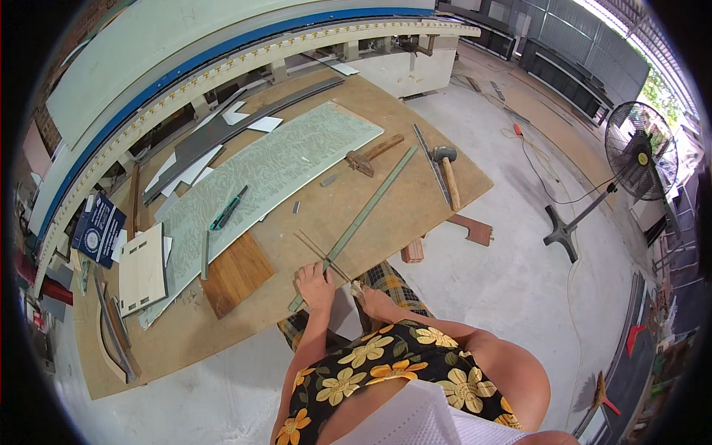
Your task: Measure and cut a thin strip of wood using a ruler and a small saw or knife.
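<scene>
A long, narrow green-grey strip [371, 204] runs slantwise across the brown board tabletop [297, 185] to its near edge. My left hand [315, 288] rests on its lower part with the fingers bent over it. Two thin brown strips [319, 249] cross the long strip beside that hand and reach toward my right hand [373, 302]. The right hand is closed at the table edge, around the near end of the thin strips. A small pale bit shows at its fingertips, too small to name.
A patterned pale panel [274, 170] carries a green utility knife [228, 208]. A wooden-handled hammer [374, 154] and a black-headed mallet [448, 174] lie farther right. A brown wood board [236, 273] lies left. A long machine [245, 44] stands behind; a fan [639, 152] stands right.
</scene>
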Demonstrator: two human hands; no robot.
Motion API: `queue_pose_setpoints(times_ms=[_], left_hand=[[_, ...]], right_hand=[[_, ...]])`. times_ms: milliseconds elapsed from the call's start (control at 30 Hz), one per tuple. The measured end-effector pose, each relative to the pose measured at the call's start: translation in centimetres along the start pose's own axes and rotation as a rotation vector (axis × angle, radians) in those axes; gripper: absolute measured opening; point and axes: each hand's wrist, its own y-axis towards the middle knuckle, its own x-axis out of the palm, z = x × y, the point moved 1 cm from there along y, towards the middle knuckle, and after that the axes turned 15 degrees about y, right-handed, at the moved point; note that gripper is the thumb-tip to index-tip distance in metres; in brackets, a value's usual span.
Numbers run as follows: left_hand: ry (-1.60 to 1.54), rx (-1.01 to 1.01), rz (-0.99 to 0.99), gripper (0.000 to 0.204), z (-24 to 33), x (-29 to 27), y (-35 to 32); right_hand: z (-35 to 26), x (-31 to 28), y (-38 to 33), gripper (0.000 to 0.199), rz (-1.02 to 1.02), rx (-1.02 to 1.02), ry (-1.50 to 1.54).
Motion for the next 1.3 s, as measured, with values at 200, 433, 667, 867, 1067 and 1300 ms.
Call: queue_pose_setpoints(times_ms=[200, 433, 667, 867, 1067, 1300], left_hand=[[-0.001, 0.002, -0.024, 0.027, 0.0, 0.0, 0.0], [0.007, -0.009, -0.014, 0.028, -0.1, 0.1, 0.0], [0.005, 0.001, 0.007, 0.026, 0.0, -0.2, 0.1], [-0.025, -0.001, 0.011, 0.027, -0.3, -0.1, 0.0], [-0.037, -0.013, -0.002, 0.027, 0.0, -0.5, 0.2], [-0.019, -0.012, -0.002, 0.028, -0.4, -0.1, -0.1]], right_hand=[[0.0, 0.2, 0.0, 0.033, 0.023, 0.023, -0.028], [0.2, 0.2, 0.1, 0.035, 0.038, -0.075, -0.040], [0.8, 0.4, 0.4, 0.036, 0.040, -0.134, -0.045], [0.5, 0.5, 0.3, 0.035, 0.042, -0.055, -0.060], [0.8, 0.2, 0.4, 0.035, 0.048, -0.078, -0.041], [-0.1, 0.2, 0.2, 0.032, 0.020, 0.001, -0.054]])
